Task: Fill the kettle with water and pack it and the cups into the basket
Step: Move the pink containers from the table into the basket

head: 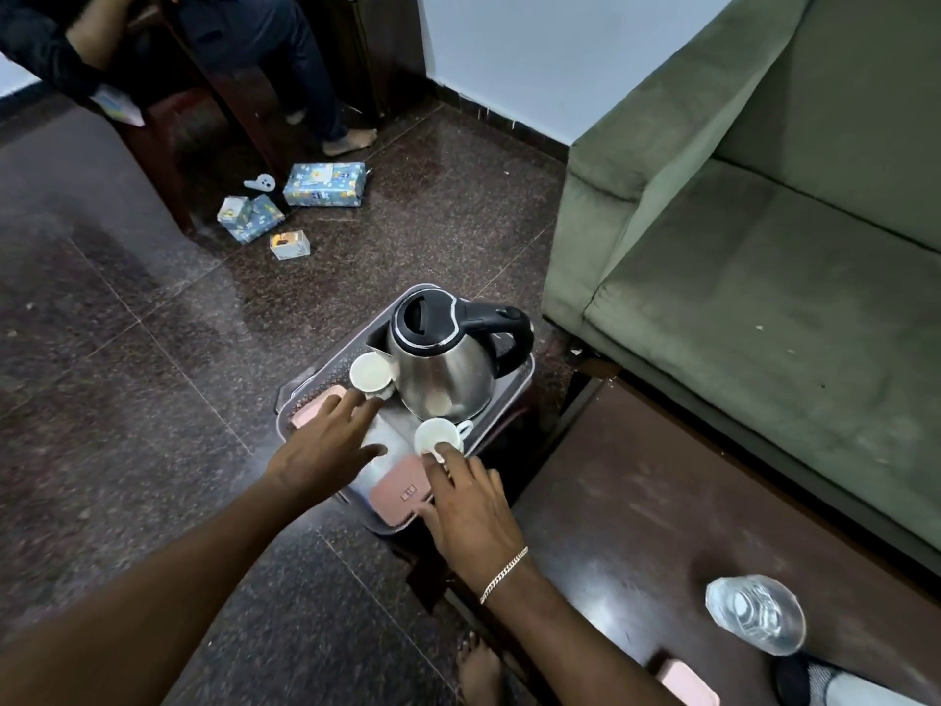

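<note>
In the centre of the frame I see the translucent grey plastic basket (524, 377) with pink clip handles, sitting on a low dark stand just left of the green fabric sofa (764, 257). The stainless-steel electric kettle (443, 372) with its black lid and handle stands upright inside it, lid closed, toward the basket's far side. Two small white cups are in the basket too: the far cup (369, 373) sits just left of the kettle's spout, the near cup (437, 435) just below the kettle's base. My left hand (326, 450) reaches in with fingers spread and loose, its fingertips at the far cup's near rim; it grasps nothing. My right hand (471, 507), a chain bracelet on the wrist, is also spread, its forefinger touching the near cup's rim, no grasp closed. A clear glass water bottle (753, 614) lies at lower right on the dark wooden table (636, 501).
</note>
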The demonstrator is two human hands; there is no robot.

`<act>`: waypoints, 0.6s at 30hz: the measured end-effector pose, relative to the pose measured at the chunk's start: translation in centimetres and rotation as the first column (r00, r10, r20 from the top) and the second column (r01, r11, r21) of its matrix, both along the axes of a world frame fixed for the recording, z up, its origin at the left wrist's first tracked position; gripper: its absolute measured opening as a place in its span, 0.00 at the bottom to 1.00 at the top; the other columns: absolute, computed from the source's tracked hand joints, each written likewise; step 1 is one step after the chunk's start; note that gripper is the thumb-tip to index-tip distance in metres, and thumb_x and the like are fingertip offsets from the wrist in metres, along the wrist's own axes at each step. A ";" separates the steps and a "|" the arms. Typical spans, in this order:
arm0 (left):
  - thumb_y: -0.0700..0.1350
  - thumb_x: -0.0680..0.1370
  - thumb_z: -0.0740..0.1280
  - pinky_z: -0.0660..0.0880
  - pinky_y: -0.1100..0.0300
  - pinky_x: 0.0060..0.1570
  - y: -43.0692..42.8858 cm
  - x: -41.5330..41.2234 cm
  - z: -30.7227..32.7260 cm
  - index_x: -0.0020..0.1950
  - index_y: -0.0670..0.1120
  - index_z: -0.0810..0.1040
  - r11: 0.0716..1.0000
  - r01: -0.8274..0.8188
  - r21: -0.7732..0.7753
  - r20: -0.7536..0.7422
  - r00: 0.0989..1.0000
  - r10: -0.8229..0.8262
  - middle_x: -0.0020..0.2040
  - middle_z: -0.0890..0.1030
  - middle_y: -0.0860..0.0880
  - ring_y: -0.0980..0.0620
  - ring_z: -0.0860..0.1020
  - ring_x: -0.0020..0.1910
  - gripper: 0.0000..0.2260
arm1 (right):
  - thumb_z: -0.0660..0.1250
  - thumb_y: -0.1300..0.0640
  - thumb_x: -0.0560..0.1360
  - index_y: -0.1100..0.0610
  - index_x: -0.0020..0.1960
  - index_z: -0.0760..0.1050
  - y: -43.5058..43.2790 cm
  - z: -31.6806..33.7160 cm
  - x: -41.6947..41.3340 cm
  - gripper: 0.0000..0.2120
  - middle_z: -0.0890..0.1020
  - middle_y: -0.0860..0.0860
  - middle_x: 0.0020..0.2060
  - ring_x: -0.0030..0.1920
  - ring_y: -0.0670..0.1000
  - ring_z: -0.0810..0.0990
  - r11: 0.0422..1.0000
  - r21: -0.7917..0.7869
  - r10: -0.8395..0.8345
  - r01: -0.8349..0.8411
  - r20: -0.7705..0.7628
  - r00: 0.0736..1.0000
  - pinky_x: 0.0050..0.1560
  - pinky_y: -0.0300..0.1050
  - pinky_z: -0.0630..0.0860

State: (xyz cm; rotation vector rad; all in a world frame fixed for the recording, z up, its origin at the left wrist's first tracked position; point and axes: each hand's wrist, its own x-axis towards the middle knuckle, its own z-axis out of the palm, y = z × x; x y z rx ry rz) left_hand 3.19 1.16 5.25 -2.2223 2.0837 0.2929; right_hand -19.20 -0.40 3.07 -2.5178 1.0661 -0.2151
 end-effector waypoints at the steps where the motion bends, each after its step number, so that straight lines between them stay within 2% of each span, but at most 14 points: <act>1: 0.53 0.74 0.77 0.80 0.46 0.51 0.0 -1.0 0.3 0.68 0.42 0.74 0.999 0.032 -0.024 -0.014 0.999 -0.032 0.62 0.77 0.41 0.38 0.78 0.57 0.28 | 0.73 0.48 0.72 0.56 0.70 0.72 0.0 0.2 -1.3 0.29 0.75 0.54 0.67 0.53 0.57 0.77 1.000 0.008 -0.022 0.022 0.000 1.000 0.50 0.53 0.75; 4: 0.55 0.75 0.75 0.81 0.48 0.53 0.3 -4.2 0.8 0.68 0.42 0.74 0.991 0.122 -0.052 -0.035 0.992 -0.124 0.62 0.78 0.41 0.39 0.79 0.58 0.27 | 0.71 0.49 0.74 0.56 0.72 0.70 0.3 0.4 -5.7 0.28 0.74 0.53 0.69 0.57 0.58 0.77 0.995 0.048 -0.082 0.083 -0.019 0.996 0.54 0.55 0.75; 7: 0.56 0.73 0.75 0.82 0.52 0.45 0.6 -7.9 0.6 0.68 0.44 0.71 0.977 0.208 -0.051 -0.066 0.975 -0.212 0.62 0.77 0.43 0.41 0.80 0.56 0.29 | 0.66 0.48 0.79 0.55 0.76 0.65 1.1 0.0 -10.6 0.28 0.69 0.53 0.73 0.64 0.58 0.73 0.987 0.102 -0.120 0.126 -0.057 0.991 0.61 0.56 0.71; 10: 0.61 0.76 0.71 0.81 0.51 0.53 1.0 -13.4 -0.4 0.72 0.43 0.71 0.950 0.313 -0.001 -0.084 0.947 -0.312 0.65 0.76 0.42 0.41 0.79 0.60 0.32 | 0.65 0.48 0.79 0.55 0.77 0.65 2.5 -0.4 -16.8 0.28 0.68 0.52 0.74 0.65 0.58 0.72 0.974 0.129 -0.176 0.186 -0.090 0.980 0.63 0.55 0.70; 13: 0.64 0.77 0.68 0.79 0.53 0.57 1.8 -19.0 -1.9 0.76 0.43 0.70 0.919 0.392 0.040 -0.105 0.916 -0.386 0.69 0.74 0.42 0.41 0.78 0.64 0.35 | 0.66 0.49 0.79 0.56 0.76 0.66 4.1 -1.2 -22.7 0.28 0.70 0.53 0.73 0.65 0.58 0.73 0.955 0.153 -0.237 0.255 -0.127 0.963 0.64 0.55 0.71; 18: 0.63 0.77 0.68 0.73 0.54 0.66 3.3 -28.1 -4.7 0.80 0.43 0.62 0.862 0.493 0.119 -0.201 0.862 -0.466 0.76 0.66 0.43 0.43 0.72 0.70 0.39 | 0.65 0.50 0.79 0.58 0.76 0.65 7.6 -3.3 -31.8 0.28 0.70 0.54 0.72 0.69 0.58 0.71 0.918 0.211 -0.298 0.335 -0.189 0.936 0.70 0.52 0.67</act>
